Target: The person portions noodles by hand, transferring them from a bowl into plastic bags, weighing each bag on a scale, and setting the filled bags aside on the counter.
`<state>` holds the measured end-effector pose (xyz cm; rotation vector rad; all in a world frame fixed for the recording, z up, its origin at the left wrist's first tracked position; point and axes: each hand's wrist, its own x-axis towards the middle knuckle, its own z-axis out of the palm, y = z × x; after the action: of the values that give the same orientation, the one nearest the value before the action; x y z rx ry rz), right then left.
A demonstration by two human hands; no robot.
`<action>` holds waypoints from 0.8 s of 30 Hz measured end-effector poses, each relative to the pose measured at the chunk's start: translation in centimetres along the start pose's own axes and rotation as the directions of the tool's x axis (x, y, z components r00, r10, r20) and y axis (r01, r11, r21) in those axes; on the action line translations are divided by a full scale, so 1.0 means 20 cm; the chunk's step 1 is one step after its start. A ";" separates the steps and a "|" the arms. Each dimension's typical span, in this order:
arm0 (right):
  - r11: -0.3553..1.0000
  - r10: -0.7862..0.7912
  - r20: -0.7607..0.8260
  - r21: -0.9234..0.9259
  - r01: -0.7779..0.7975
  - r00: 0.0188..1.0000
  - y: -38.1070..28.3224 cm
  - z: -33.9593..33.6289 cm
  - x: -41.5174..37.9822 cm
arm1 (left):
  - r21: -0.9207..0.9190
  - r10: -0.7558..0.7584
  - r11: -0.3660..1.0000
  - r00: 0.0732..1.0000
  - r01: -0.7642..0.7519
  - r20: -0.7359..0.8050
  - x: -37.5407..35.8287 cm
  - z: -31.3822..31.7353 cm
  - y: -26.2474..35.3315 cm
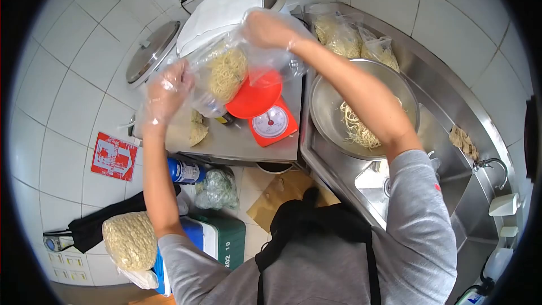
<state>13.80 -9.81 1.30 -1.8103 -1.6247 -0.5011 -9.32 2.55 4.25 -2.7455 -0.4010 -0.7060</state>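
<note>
Between my two gloved hands hangs a clear plastic bag with a clump of noodles inside. My left hand is closed on the bag's left side, its fingers curled. At the upper right my right hand is closed in a fist on the bag's other end. The bag overlaps the red pan of a red kitchen scale in this view. To the right, under my right forearm, a large steel bowl holds loose noodles.
Several bags of noodles stand behind the bowl. A steel sink with a tap lies to the right. At the back left are a metal lid and a white cloth. A green and white cooler stands below left.
</note>
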 end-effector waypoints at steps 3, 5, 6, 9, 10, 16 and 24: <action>0.971 0.210 0.126 0.089 -0.222 0.970 -0.06 -0.14 0.13 | -0.042 -0.032 0.999 0.998 0.030 -0.061 0.05 -0.09 -0.04; 0.984 0.153 0.054 0.083 -0.157 0.987 -0.07 -0.13 0.16 | -0.095 -0.045 0.995 0.988 0.031 -0.147 0.04 -0.09 -0.05; 0.985 0.148 0.060 0.083 -0.152 0.987 -0.07 -0.13 0.16 | -0.073 -0.074 0.995 0.994 0.068 -0.078 0.08 -0.08 -0.07; 0.987 0.135 0.075 0.073 -0.141 0.988 -0.04 -0.11 0.21 | -0.093 -0.165 0.982 0.986 0.164 0.002 0.10 -0.07 -0.06; 0.983 0.169 0.112 0.052 -0.176 0.979 -0.03 -0.10 0.22 | -0.132 -0.217 0.967 0.976 0.219 0.028 0.10 -0.06 -0.05; 0.966 0.245 0.282 0.005 -0.257 0.928 0.00 -0.02 0.10 | -0.265 -0.267 0.912 0.945 0.312 0.190 0.02 0.08 -0.05; 0.980 0.111 0.080 0.155 -0.123 0.991 0.15 0.19 0.10 | -0.585 -0.354 0.794 0.907 0.163 -0.227 -0.10 0.62 0.02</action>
<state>16.60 -5.72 -0.77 -1.8078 -1.5469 -0.2487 -5.56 6.01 -7.27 -3.0310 -0.5856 -1.5523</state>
